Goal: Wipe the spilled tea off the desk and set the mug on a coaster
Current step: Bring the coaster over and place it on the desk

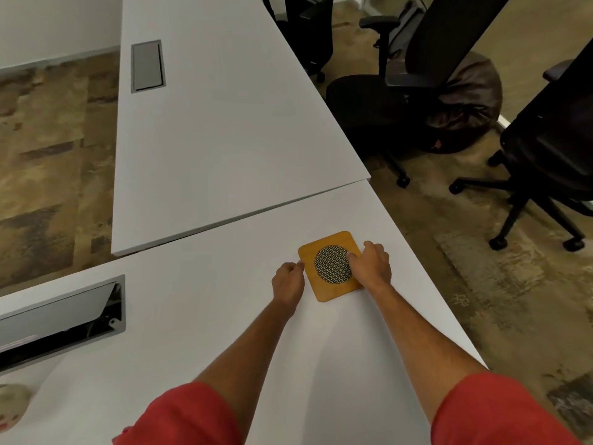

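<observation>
Your square yellow-brown wooden coaster with a round woven-mesh centre (332, 266) lies flat on the white desk (199, 316) (near its right edge). Your left hand (287, 282) pinches its left edge with curled fingers; your right hand (372, 264) grips its right side.

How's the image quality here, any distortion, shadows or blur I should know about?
Head view: wide-angle bending curves the desk edges; soft arm shadows fall on the white surface below the coaster; left hand and right hand are fairly sharp; the bottom-left corner is blurred.
</observation>
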